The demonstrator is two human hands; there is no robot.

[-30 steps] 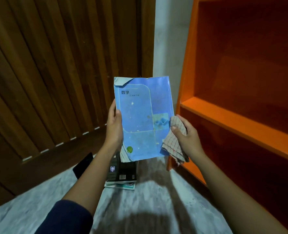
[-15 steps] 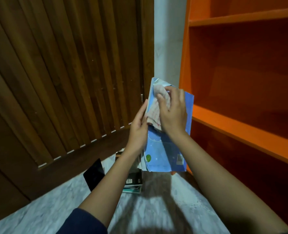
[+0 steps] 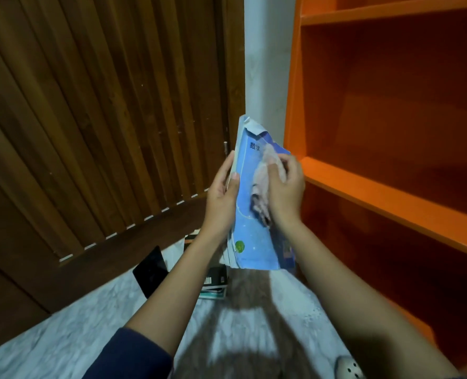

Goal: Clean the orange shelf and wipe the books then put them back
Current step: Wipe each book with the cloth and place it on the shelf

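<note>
The cloth (image 3: 263, 187) has slid down off the top corner, baring the title. The left hand (image 3: 221, 201) grips the blue maths textbook (image 3: 254, 239) by its spine edge, steadying it upright. The right hand (image 3: 288, 192) presses the bunched cloth to the cover, beside the orange shelf (image 3: 363, 184) and its left edge.

The scene is dim and warm-toned. A broad dark shadow (image 3: 248, 310) spreads over the pale floor (image 3: 62, 337) at 6 o'clock. The cloth (image 3: 265, 187) at centre is smeared by motion blur. Wide-angle distortion bows the wooden door slats (image 3: 90, 119) at 9 o'clock, and the orange shelf (image 3: 390, 203) has murky recesses at 3 o'clock.
</note>
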